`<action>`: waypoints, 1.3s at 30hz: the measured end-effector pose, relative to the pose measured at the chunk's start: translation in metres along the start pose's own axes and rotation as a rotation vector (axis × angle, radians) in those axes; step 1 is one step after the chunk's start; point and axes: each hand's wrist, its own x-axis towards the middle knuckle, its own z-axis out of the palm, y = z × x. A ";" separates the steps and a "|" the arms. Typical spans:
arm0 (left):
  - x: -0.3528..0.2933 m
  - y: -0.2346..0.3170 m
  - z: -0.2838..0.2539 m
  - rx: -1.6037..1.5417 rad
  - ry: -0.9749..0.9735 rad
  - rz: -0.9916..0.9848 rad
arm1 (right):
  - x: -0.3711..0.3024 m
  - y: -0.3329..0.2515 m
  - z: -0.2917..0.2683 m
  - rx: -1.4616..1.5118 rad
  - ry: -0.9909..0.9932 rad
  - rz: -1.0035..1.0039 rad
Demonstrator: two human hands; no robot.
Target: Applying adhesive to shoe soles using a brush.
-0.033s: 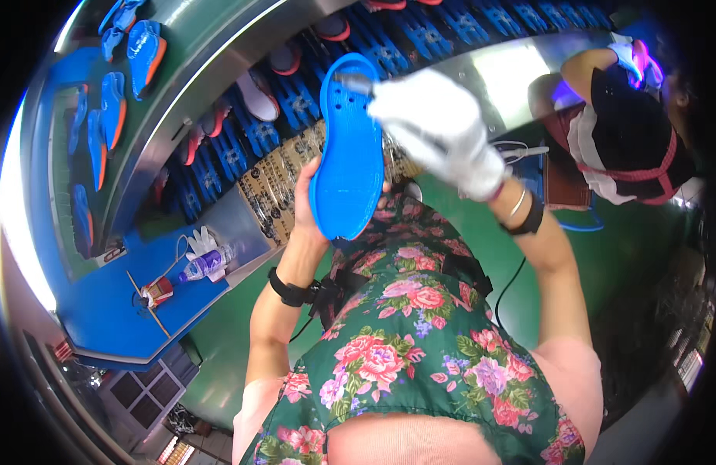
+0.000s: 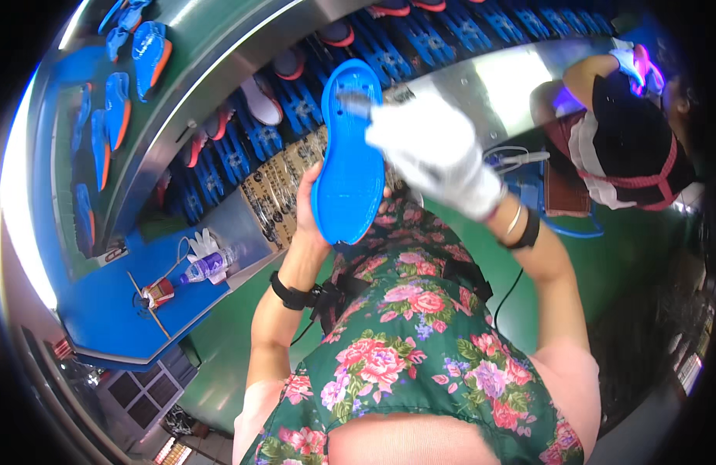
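A blue shoe sole [image 2: 348,167] with a raised rim stands lengthwise before me, its inner side facing me. Bare fingers of my left hand [image 2: 308,205] wrap around its lower part from behind. My right hand [image 2: 432,147], in a white glove, is closed on a small brush-like tool [image 2: 355,101] with a grey, blurred tip. That tip lies over the upper part of the sole, next to small dark holes. The glove hides the tool's handle.
Beyond the sole runs a line of blue racks [image 2: 301,106] with dark and white shoes. A taped cardboard box [image 2: 284,182] lies below it. At left, a blue table [image 2: 102,310] bears a bottle [image 2: 207,266] and a glove. A co-worker [image 2: 629,132] is at right.
My right hand has brought the tool slightly lower on the sole, covering some of the holes that showed before. The sole has shifted down a little.
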 end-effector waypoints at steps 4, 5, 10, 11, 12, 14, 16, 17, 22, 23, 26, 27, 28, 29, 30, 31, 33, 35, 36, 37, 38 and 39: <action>0.006 0.001 0.005 0.025 0.068 0.120 | -0.037 -0.057 0.001 0.474 -0.134 0.127; 0.000 0.003 -0.006 -0.067 0.042 0.091 | -0.039 -0.061 -0.003 0.711 -0.197 0.297; -0.005 0.025 0.016 0.066 -0.084 0.270 | -0.024 -0.034 -0.028 1.085 0.052 0.793; -0.006 0.030 0.026 0.089 -0.114 0.296 | -0.023 -0.031 -0.036 1.164 0.135 0.906; -0.008 0.036 0.041 0.114 -0.141 0.322 | -0.024 -0.027 -0.042 1.245 0.220 1.019; -0.004 0.055 0.061 0.212 -0.264 0.356 | -0.042 -0.018 -0.039 1.244 0.301 0.959; 0.009 0.093 0.069 0.197 -0.498 0.303 | -0.047 -0.022 -0.035 1.228 0.324 1.063; 0.022 0.111 0.077 0.137 -0.589 0.287 | -0.050 -0.022 -0.029 1.250 0.336 1.081; 0.085 0.211 0.110 -0.111 -0.465 0.426 | -0.051 -0.018 -0.009 1.136 0.236 1.152; 0.094 0.224 0.112 -0.284 -0.288 0.474 | -0.053 -0.015 -0.003 1.120 0.242 1.121; 0.110 0.243 0.114 -0.623 -0.254 0.430 | -0.064 -0.015 0.007 1.056 0.178 1.161; 0.112 0.250 0.112 -0.620 -0.260 0.428 | -0.067 -0.015 0.010 1.067 0.185 1.146; 0.114 0.256 0.110 -0.621 -0.230 0.460 | -0.068 -0.014 0.012 1.042 0.151 1.141; 0.119 0.256 0.113 -0.624 -0.196 0.483 | -0.072 -0.013 0.017 1.007 0.158 1.096; 0.123 0.253 0.114 -0.623 -0.197 0.473 | -0.074 -0.012 0.021 0.972 0.164 1.051; 0.125 0.246 0.113 -0.548 -0.173 0.556 | -0.076 -0.011 0.021 0.938 0.142 1.056; 0.121 0.212 0.123 -0.483 -0.213 0.605 | -0.078 -0.009 0.018 0.939 0.119 1.111; 0.123 0.189 0.126 -0.385 -0.184 0.585 | -0.080 -0.007 0.019 0.977 0.105 1.155; 0.128 0.179 0.130 -0.288 -0.149 0.567 | -0.079 -0.005 0.018 0.979 0.106 1.154; 0.138 0.175 0.138 0.083 -0.007 0.630 | -0.078 -0.004 0.017 0.964 0.110 1.144; 0.154 0.176 0.146 0.412 0.132 0.698 | -0.079 -0.004 0.017 0.948 0.115 1.137; 0.165 0.173 0.161 0.708 0.323 0.812 | -0.081 -0.002 0.020 0.940 0.135 1.091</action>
